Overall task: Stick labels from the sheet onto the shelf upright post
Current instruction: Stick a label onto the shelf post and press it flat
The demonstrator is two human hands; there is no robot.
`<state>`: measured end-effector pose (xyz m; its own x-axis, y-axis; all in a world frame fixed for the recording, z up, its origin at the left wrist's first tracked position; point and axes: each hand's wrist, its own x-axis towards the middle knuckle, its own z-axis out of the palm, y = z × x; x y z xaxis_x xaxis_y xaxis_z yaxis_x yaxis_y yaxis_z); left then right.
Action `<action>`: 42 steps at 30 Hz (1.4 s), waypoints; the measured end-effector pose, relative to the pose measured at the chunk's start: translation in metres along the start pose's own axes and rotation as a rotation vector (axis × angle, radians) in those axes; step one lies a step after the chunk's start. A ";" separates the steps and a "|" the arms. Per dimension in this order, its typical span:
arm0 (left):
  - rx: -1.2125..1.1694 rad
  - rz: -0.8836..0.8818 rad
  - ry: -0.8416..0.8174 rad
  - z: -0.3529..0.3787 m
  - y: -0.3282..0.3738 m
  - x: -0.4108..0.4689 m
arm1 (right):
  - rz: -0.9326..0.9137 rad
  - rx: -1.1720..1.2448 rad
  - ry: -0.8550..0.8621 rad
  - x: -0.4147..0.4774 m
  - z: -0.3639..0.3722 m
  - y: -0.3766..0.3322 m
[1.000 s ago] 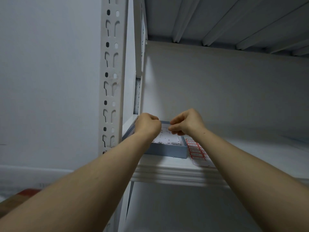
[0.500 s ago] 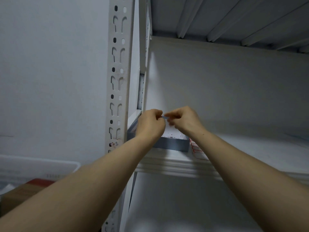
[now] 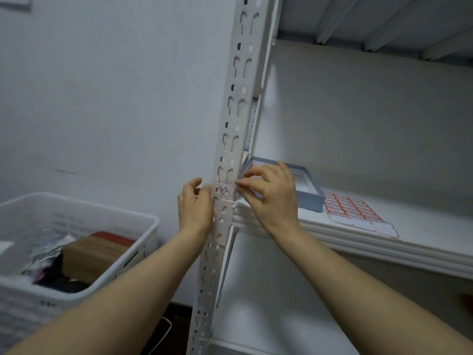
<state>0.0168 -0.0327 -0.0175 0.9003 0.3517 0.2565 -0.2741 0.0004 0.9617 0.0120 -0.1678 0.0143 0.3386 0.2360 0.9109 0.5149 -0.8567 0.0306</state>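
Label (image 3: 222, 190) on the near-vertical shelf upright post (image 3: 231, 139) lies between the hands: right hand (image 3: 273, 193) presses its right edge with straight fingertips; left hand (image 3: 194, 208) curls at the post's left edge, grip unclear.

We find the box (image 3: 310, 199) at the shelf's (image 3: 425, 224) left front corner behind the upright post (image 3: 236, 116), label sheet (image 3: 352, 209) just right of it, basket (image 3: 76, 204) left of the post.

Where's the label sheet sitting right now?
Head view, right side: the label sheet lies flat on the shelf, directly right of the blue box, beyond the right hand.
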 end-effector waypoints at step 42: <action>-0.154 0.035 -0.338 -0.012 -0.012 0.017 | -0.911 -0.679 0.060 0.026 0.031 -0.027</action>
<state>0.0318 -0.0156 -0.0253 0.9432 0.0253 0.3312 -0.3313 0.1442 0.9325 0.0313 -0.1239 0.0240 0.0092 0.8913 0.4534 0.0111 -0.4535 0.8912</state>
